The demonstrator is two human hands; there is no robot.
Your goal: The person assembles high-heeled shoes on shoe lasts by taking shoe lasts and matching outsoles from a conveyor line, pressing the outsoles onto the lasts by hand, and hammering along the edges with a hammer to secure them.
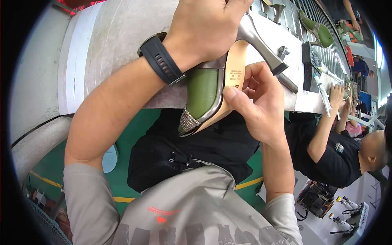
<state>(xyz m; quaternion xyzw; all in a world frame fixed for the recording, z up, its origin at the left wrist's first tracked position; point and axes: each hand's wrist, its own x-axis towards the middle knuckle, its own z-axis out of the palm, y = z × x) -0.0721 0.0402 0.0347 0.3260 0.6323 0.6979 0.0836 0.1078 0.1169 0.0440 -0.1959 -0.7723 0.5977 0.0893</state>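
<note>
A high-heeled shoe (pixel 203 90) is held tilted over the near edge of the workbench, its tan sole facing right. It has a green insole, a sparkling band at the toe and a shiny grey metallic heel (pixel 261 41). My left hand (pixel 206 30), with a black watch on the wrist, is closed round the heel end; most of its fingers are hidden. On the sole, beside small printed lettering, rests the thumb of my right hand (pixel 261 100). That hand's other fingers curl in at the sole's right edge.
A dark rod-like handle (pixel 288 83) and a small metal piece (pixel 282 52) lie right of the shoe. Beyond are a black block (pixel 311 61), syringes (pixel 322 90) and another green shoe (pixel 318 30) by a roller conveyor (pixel 312 12). A co-worker (pixel 332 151) works at the right.
</note>
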